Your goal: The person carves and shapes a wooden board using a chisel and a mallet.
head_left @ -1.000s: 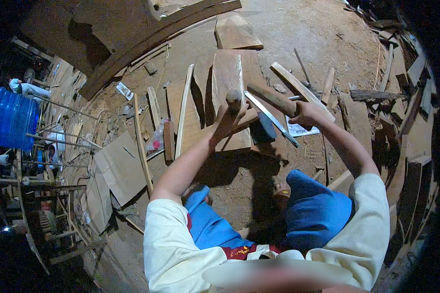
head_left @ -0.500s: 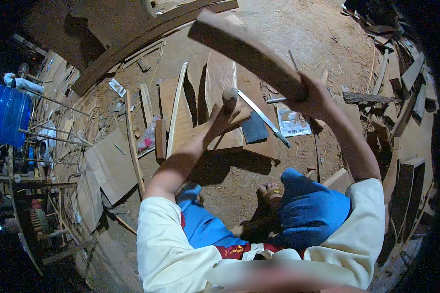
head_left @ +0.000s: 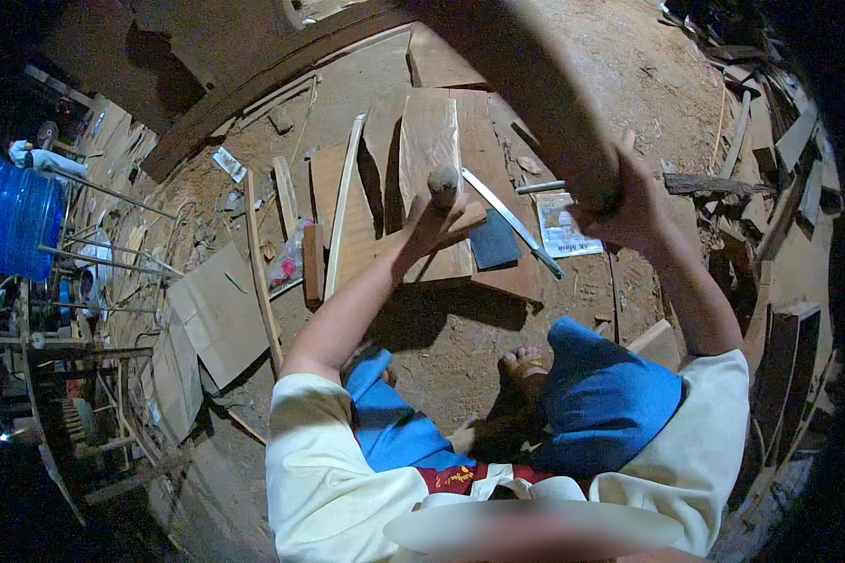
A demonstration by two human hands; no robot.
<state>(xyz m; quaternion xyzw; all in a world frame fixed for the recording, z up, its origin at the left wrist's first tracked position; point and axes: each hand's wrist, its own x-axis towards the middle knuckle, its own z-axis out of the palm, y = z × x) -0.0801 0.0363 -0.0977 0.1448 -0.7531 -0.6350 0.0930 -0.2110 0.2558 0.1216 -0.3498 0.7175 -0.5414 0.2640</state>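
Observation:
My left hand point(head_left: 426, 218) is closed round an upright tool with a round wooden handle point(head_left: 442, 177); its lower end is hidden. It stands over a pale-edged wooden board point(head_left: 428, 131) on the ground, beside a short wood piece point(head_left: 466, 220). My right hand point(head_left: 637, 199) grips the near end of a thick wooden block point(head_left: 546, 86), held up in the air and slanting to the upper left. Right of the board lie a dark flat slab point(head_left: 495, 240) and a thin metal strip point(head_left: 502, 212) with a darker end.
A printed sheet point(head_left: 567, 228) lies under my right forearm's side. More boards and a curved strip point(head_left: 344, 206) lie to the left, near cardboard point(head_left: 218, 314). A blue water jug point(head_left: 19, 218) stands far left; scrap wood point(head_left: 793, 141) is heaped at right.
The wooden block has risen closer to the camera, and my right hand has shifted right and slightly down in view. My left hand keeps its hold on the upright tool.

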